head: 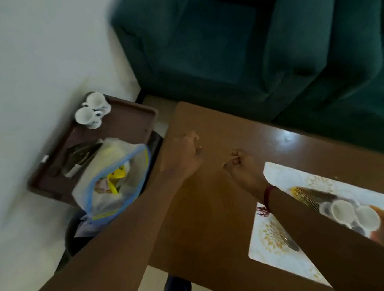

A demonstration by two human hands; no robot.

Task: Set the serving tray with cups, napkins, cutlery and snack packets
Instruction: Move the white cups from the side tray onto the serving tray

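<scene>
A white serving tray with a gold pattern lies on the wooden table at the right. Two white cups and a dark spoon rest on it. A dark brown tray stands lower at the left, holding two more white cups, dark cutlery and a clear zip bag with yellow packets. My left hand hovers over the table's left edge, fingers curled and holding nothing. My right hand is over the table's middle, fingers closed, holding nothing.
A dark green sofa stands behind the table. A white wall runs along the left. A dark round bin or stool sits under the brown tray. The picture is motion-blurred.
</scene>
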